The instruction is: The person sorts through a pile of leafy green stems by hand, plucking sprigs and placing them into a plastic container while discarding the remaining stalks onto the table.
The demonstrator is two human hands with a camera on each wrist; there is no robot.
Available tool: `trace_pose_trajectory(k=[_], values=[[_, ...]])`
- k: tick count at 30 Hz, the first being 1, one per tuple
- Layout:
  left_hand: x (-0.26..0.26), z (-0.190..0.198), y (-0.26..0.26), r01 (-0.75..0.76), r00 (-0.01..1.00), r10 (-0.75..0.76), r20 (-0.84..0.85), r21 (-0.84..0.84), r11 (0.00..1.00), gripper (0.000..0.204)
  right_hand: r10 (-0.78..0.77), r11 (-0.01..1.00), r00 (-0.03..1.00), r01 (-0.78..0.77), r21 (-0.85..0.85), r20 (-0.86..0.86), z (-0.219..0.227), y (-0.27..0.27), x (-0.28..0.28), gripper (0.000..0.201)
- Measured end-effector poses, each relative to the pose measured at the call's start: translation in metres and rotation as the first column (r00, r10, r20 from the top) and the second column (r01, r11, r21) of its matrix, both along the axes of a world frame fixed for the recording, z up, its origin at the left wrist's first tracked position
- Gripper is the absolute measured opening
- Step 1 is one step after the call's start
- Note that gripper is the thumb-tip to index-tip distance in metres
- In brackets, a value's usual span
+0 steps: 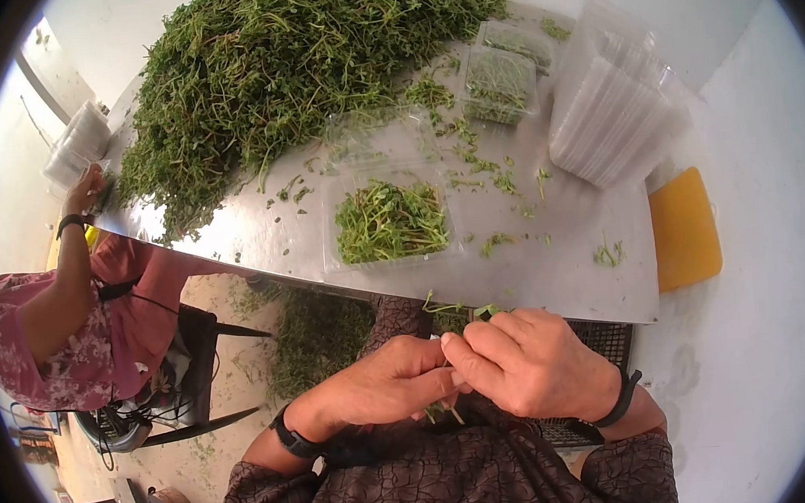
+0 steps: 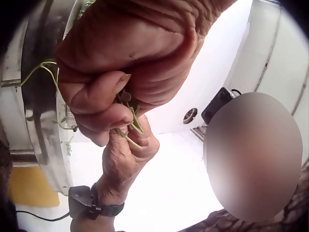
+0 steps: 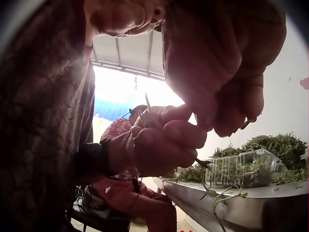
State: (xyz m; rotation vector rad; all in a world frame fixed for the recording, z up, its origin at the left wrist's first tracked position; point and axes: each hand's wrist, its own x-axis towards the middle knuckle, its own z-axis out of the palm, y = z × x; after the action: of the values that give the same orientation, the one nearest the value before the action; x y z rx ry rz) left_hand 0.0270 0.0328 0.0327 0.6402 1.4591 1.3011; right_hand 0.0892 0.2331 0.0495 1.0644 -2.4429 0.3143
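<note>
In the head view my left hand (image 1: 389, 380) and right hand (image 1: 529, 360) meet in front of my body, beyond the table's near edge. Leafy green sprigs (image 2: 130, 113) are gripped in the curled fingers of the left hand, their cut stems poking out below. A thin stem with small leaves (image 3: 215, 198) trails from the other side of that fist. Thumb and curled fingers of the right hand pinch at the same bunch, right against the left fingertips; the pinched part is hidden. Beyond the hands stands an open clear plastic clamshell (image 1: 330, 229) filled with cut greens (image 1: 391, 219).
A large heap of greens (image 1: 294, 71) covers the back of the metal table (image 1: 565, 272). Filled clamshells (image 1: 500, 78) and a stack of clear containers (image 1: 613, 102) stand at the right, near a yellow board (image 1: 686, 229). Another person (image 1: 58, 316) sits at the left.
</note>
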Motion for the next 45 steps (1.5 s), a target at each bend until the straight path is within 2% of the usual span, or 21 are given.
trace_pose_trajectory(k=[8,14,17,20,22,23,25,26,28,29,31,32,34,35,36,37,38,39,40,42,45], values=[[0.007,0.0,-0.007,-0.137,0.985,0.139,-0.102,0.026,0.99,0.026,-0.09,0.995,0.996,0.089,0.05,0.027,-0.004,-0.001,0.003,0.032],[0.008,0.005,-0.012,-0.193,0.968,0.197,-0.156,0.043,0.98,0.025,-0.086,0.996,0.996,0.087,-0.008,0.031,0.001,-0.003,0.0,0.032],[0.008,0.002,-0.012,-0.21,0.964,0.22,-0.153,0.078,0.975,0.024,-0.117,0.993,0.992,0.117,-0.008,0.044,0.003,-0.004,0.0,0.021],[0.004,0.001,-0.012,-0.204,0.959,0.223,-0.178,0.117,0.972,0.023,-0.143,0.989,0.984,0.147,-0.029,0.109,-0.001,-0.005,-0.004,0.015],[0.002,0.005,-0.012,-0.235,0.949,0.25,-0.195,0.094,0.967,0.025,-0.168,0.967,0.968,0.198,-0.159,0.184,-0.002,-0.007,-0.008,0.021],[0.001,0.004,-0.011,-0.229,0.949,0.246,-0.196,0.103,0.968,0.025,-0.175,0.967,0.968,0.203,-0.152,0.178,-0.001,-0.008,-0.011,0.021],[0.002,0.0,-0.009,-0.323,0.936,0.34,-0.089,0.164,0.932,0.025,-0.143,0.921,0.974,0.196,-0.336,0.176,0.001,-0.011,-0.017,0.018],[0.001,-0.002,-0.009,-0.321,0.937,0.338,-0.088,0.168,0.932,0.025,-0.146,0.922,0.974,0.198,-0.332,0.175,0.002,-0.012,-0.021,0.018],[-0.002,-0.005,-0.008,-0.349,0.916,0.39,-0.096,0.288,0.892,0.023,-0.087,0.836,0.962,0.211,-0.507,0.257,0.003,-0.015,-0.027,0.016],[-0.003,-0.005,-0.008,-0.348,0.917,0.389,-0.095,0.292,0.891,0.023,-0.09,0.838,0.962,0.212,-0.503,0.257,0.004,-0.018,-0.029,0.016],[-0.006,-0.002,-0.007,-0.37,0.888,0.443,-0.12,0.383,0.846,0.023,-0.048,0.758,0.956,0.224,-0.612,0.291,0.007,-0.021,-0.034,0.012],[-0.009,0.0,-0.007,-0.367,0.89,0.441,-0.118,0.387,0.846,0.023,-0.052,0.76,0.955,0.227,-0.609,0.291,0.009,-0.021,-0.035,0.012],[-0.013,0.004,-0.01,-0.377,0.888,0.445,-0.113,0.372,0.848,0.023,0.006,0.691,0.892,0.323,-0.647,0.452,0.014,-0.023,-0.036,0.011],[-0.014,0.005,-0.012,-0.398,0.885,0.457,-0.089,0.363,0.842,0.022,0.008,0.69,0.888,0.329,-0.645,0.46,0.017,-0.022,-0.037,0.011],[-0.015,0.006,-0.014,-0.402,0.886,0.457,-0.083,0.357,0.843,0.022,0.015,0.597,0.841,0.427,-0.68,0.541,0.02,-0.019,-0.04,0.011],[-0.016,0.006,-0.015,-0.428,0.86,0.504,-0.077,0.427,0.797,0.022,0.033,0.494,0.786,0.523,-0.694,0.617,0.025,-0.016,-0.042,0.012],[-0.017,0.006,-0.017,-0.452,0.832,0.55,-0.067,0.492,0.744,0.021,0.037,0.492,0.779,0.531,-0.69,0.626,0.031,-0.013,-0.044,0.012],[-0.019,0.014,-0.023,-0.507,0.836,0.548,0.017,0.406,0.761,0.022,0.081,0.421,0.769,0.55,-0.721,0.634,0.038,-0.009,-0.045,0.013],[-0.023,0.014,-0.026,-0.515,0.834,0.552,0.024,0.396,0.76,0.022,0.127,0.346,0.76,0.568,-0.746,0.637,0.043,-0.007,-0.048,0.015],[-0.031,0.012,-0.031,-0.567,0.801,0.594,0.075,0.413,0.713,0.024,0.131,0.342,0.773,0.552,-0.761,0.62,0.045,-0.011,-0.053,0.015],[-0.036,0.014,-0.028,-0.634,0.73,0.683,0.026,0.4,0.662,0.025,0.131,0.337,0.786,0.538,-0.773,0.605,0.043,-0.016,-0.064,0.016]])
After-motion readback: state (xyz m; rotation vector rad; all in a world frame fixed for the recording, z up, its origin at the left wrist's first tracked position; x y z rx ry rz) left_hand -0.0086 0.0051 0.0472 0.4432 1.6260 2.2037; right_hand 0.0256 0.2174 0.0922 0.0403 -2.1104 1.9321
